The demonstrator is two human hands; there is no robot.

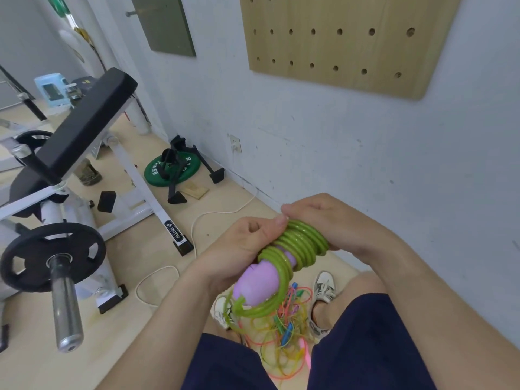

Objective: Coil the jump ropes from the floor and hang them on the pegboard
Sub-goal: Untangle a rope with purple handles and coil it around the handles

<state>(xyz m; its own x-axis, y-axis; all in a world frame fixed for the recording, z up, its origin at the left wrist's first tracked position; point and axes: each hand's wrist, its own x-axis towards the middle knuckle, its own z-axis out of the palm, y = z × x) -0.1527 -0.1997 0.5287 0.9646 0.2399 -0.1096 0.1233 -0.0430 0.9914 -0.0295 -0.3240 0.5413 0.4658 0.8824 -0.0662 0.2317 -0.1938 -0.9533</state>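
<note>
While both hands hold it above the floor (pixel 157 319), the green rope (pixel 298 249) sits wound in tight, glossy, see-through loops around a lilac handle (pixel 259 285), with its loose end curling under the handle's lower tip. The left hand (pixel 247 240) curls round the handle, thumb on the coils. The right hand (pixel 323 218) grips the coil's far end. More ropes (pixel 284 333) lie in a bright tangle between the feet, and the wooden pegboard (pixel 351 46) hangs on the wall above.

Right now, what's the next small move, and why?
Probably wind the slack green loop onto the lilac handles: the right grip pins tight coils, the left grip holds the handles, and one loop hangs loose.
</note>
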